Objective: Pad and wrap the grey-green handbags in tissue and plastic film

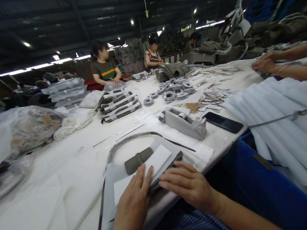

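A bag piece wrapped in grey sheet (112,178) lies on the table in front of me. Its dark olive tab (139,160) shows on top, and a wrapped strap handle (114,145) arcs behind it. My left hand (133,194) rests flat, fingers stretched, on a white padding strip (158,160) that lies across the bag piece. At the near side, my right hand (190,184) has its fingers extended against the dark olive edge (176,158) of the bag piece. The undersides of both hands are hidden.
Beyond the bag piece stand a grey tape dispenser (183,122) and a black phone (222,122). Farther back lie wrapped straps (120,105), coiled grey cords (174,90) and paper tags (214,99). White foam sheets (286,114) sit over a blue bin (278,185) at right. Co-workers (105,67) work across the table.
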